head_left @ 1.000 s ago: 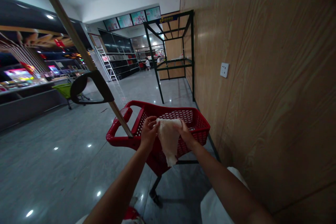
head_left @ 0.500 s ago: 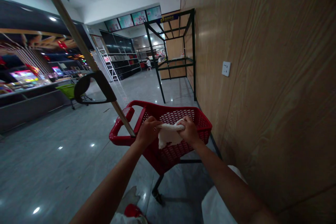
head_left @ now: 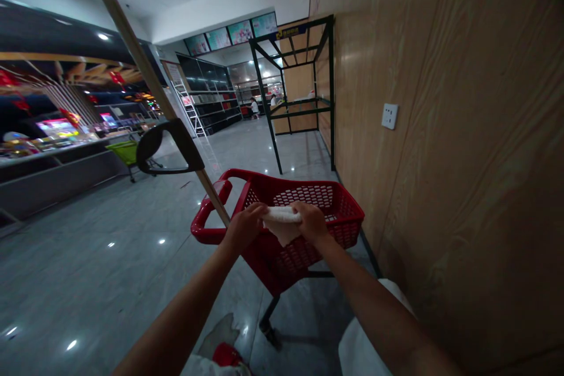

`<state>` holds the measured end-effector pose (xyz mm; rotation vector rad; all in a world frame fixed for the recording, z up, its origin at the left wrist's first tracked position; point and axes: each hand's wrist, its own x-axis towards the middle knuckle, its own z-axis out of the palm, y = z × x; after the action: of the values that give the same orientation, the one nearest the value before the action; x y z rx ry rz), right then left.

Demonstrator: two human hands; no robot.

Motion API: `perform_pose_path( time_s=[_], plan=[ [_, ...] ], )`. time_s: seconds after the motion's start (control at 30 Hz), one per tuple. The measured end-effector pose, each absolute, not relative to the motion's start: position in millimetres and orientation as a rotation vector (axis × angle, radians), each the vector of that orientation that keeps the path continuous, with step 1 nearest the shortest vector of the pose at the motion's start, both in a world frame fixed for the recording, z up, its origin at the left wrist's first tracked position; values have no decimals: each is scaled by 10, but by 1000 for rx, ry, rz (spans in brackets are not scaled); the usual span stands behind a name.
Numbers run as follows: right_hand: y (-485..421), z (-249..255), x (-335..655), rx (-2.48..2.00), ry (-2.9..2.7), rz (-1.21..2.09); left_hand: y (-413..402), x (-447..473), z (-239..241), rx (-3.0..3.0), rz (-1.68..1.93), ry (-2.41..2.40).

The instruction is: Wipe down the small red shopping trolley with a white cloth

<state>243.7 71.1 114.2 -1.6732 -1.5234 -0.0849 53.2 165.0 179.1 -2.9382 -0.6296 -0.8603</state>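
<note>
Hands: my left hand point(head_left: 244, 228) and right hand point(head_left: 311, 222) each pinch an end of the white cloth point(head_left: 282, 220).
Cloth: folded small, held over the red cart's point(head_left: 348, 220) rim.
Progress: folding looks nearly finished; cloth not yet set down.

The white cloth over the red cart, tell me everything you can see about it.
The white cloth looks like soft, thin fabric, folded or bunched into a short band with a loose flap drooping below. It is held above the near rim of the red shopping cart, stretched roughly level between the left hand and the right hand, each with a closed grip on one end. Whether the flap touches the cart's mesh wall cannot be told.
</note>
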Motion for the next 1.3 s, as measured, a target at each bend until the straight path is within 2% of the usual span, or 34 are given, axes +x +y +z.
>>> perform_pose_path(
  time_s=[0.17,0.37,0.53,0.83,1.07,1.3],
  plan=[
    [735,1231,2484,-1408,-1417,-253,1670,725,1988,-2824,-1127,-491],
    [690,1131,2522,-1564,-1946,-29,1495,377,1695,-2919,-705,-607],
    [659,1137,2388,-1416,-2028,-21,1487,276,1673,-2840,-760,-546],
    [869,888,2051,-1877,-1922,-34,1595,308,1400,-2533,-697,-786],
    [654,898,2106,-1990,-1913,-51,1490,351,1254,-2402,-889,-850],
    [667,1058,1775,-1964,-1952,-79,1361,332,1239,-2414,-920,-804]
  ],
)
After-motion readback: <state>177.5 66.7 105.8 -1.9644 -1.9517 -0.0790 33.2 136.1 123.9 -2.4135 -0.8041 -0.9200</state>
